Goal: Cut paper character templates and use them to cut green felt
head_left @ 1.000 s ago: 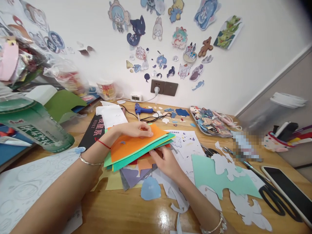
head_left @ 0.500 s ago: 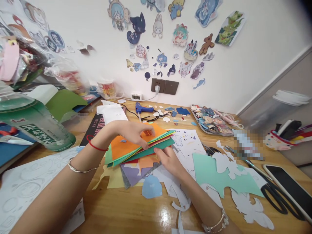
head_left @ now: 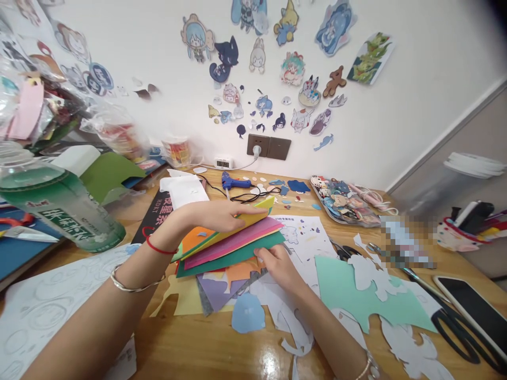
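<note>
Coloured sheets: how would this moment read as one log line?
left hand: touching yellow sheet; right hand: holding green sheet; pink sheets: between

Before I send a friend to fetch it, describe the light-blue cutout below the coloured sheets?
On the wooden table, find the coloured sheets at the right hand. Just below them in view lies the rounded cutout, its light blue unlike the purple piece and pale-yellow piece beside it.

i have room over the bench (head_left: 198, 345) between the forearms (head_left: 320, 316); the paper stack (head_left: 233, 244) blocks beyond, the bottle (head_left: 79, 211) crowds my left, scissors (head_left: 465, 330) and phone (head_left: 475, 311) my right.
</note>
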Tool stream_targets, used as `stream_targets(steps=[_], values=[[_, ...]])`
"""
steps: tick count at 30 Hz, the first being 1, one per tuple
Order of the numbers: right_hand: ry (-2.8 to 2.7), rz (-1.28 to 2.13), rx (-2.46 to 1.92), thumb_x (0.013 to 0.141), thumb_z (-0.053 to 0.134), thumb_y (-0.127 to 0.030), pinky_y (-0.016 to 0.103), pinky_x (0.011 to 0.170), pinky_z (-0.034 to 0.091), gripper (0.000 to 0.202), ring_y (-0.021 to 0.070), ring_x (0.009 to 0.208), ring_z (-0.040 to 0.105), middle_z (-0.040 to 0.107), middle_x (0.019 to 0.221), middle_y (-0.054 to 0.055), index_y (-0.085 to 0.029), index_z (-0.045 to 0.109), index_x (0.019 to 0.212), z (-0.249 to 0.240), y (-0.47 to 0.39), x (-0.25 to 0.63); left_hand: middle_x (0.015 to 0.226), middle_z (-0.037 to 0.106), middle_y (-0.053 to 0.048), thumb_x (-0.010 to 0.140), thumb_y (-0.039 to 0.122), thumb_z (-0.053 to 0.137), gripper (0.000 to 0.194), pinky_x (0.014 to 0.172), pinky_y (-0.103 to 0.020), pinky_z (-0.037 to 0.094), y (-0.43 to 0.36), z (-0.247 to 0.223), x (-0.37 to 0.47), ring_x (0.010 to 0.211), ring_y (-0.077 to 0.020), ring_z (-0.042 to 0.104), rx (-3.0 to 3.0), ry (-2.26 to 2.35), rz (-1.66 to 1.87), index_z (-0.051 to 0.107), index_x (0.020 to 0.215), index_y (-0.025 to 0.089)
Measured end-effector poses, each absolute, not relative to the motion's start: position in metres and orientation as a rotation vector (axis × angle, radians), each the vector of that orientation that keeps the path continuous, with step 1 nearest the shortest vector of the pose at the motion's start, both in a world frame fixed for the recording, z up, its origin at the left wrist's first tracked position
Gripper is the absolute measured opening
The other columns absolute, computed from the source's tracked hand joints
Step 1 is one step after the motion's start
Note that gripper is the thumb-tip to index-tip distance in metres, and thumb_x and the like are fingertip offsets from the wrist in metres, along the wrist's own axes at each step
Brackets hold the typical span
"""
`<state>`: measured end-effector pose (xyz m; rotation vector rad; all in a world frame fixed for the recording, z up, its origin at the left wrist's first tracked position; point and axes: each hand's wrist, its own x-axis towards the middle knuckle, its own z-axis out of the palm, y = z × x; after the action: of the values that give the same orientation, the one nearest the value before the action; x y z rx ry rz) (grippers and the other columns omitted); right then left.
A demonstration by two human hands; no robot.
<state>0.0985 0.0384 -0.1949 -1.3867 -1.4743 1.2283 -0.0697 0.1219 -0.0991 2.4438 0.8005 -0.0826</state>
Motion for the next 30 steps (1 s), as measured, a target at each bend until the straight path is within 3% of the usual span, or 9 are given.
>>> stream_targets(steps=[4,7,16,19,25,28,30], values=[[-1.465,1.228,-1.355,0.072,0.044,-0.028,0.023,0.043,0.018,0.027,0.0078,0.045,0.023,0.023,0.048,-0.006,-0.019,0.031,0.050,-0.194,0.039,0.097,0.139,0.041,-0.005,0.080,0.040,0.052,0.074,0.092,-0.027,0.039,0.123,-0.102,-0.074,0.118,-0.0210,0.048,2.302,0.808,-0.107,0.009,0.141,0.036],[-1.479,1.211,-1.287,0.074,0.044,-0.028,0.022,0.048,0.026,0.017,0.0092,0.052,0.031,0.033,0.055,-0.005,-0.018,0.040,0.060,-0.195,0.040,0.097,0.132,0.049,-0.009,0.077,0.045,0.057,0.084,0.088,-0.028,0.042,0.126,-0.105,-0.077,0.112,-0.0196,0.054,2.180,0.806,-0.168,0.003,0.141,0.035],[-1.535,1.239,-1.228,0.078,0.045,-0.038,0.024,0.061,0.038,0.025,0.0152,0.068,0.048,0.053,0.066,0.000,-0.017,0.054,0.068,-0.195,0.039,0.101,0.126,0.055,-0.009,0.067,0.057,0.059,0.075,0.082,-0.033,0.044,0.112,-0.099,-0.064,0.106,-0.0275,0.055,2.460,0.897,-0.233,0.040,0.133,0.027],[-1.523,1.248,-1.227,0.078,0.045,-0.035,0.023,0.059,0.037,0.023,0.0143,0.065,0.046,0.051,0.063,0.000,-0.017,0.052,0.066,-0.194,0.039,0.101,0.126,0.055,-0.008,0.069,0.054,0.058,0.072,0.080,-0.032,0.045,0.110,-0.099,-0.064,0.104,-0.0270,0.056,2.467,0.892,-0.255,0.041,0.132,0.025],[-1.489,1.269,-1.266,0.075,0.047,-0.030,0.023,0.049,0.030,0.025,0.0112,0.052,0.036,0.038,0.052,-0.003,-0.019,0.041,0.054,-0.195,0.039,0.102,0.118,0.060,-0.007,0.070,0.031,0.053,0.061,0.076,-0.032,0.046,0.104,-0.098,-0.060,0.097,-0.0260,0.059,2.526,0.916,-0.249,0.043,0.130,0.026],[-1.449,1.288,-1.275,0.073,0.048,-0.029,0.023,0.050,0.035,0.022,0.0127,0.054,0.043,0.045,0.053,-0.002,-0.019,0.044,0.055,-0.195,0.041,0.102,0.116,0.062,-0.007,0.074,0.024,0.045,0.055,0.072,-0.032,0.047,0.101,-0.097,-0.058,0.093,-0.0266,0.060,2.545,0.919,-0.278,0.044,0.129,0.025],[-1.405,1.288,-1.277,0.073,0.048,-0.030,0.024,0.055,0.040,0.018,0.0152,0.061,0.049,0.052,0.059,0.000,-0.018,0.050,0.060,-0.195,0.041,0.101,0.127,0.055,-0.006,0.077,0.019,0.039,0.059,0.079,-0.032,0.046,0.105,-0.097,-0.061,0.102,-0.0260,0.057,2.513,0.920,-0.230,0.035,0.135,0.027]])
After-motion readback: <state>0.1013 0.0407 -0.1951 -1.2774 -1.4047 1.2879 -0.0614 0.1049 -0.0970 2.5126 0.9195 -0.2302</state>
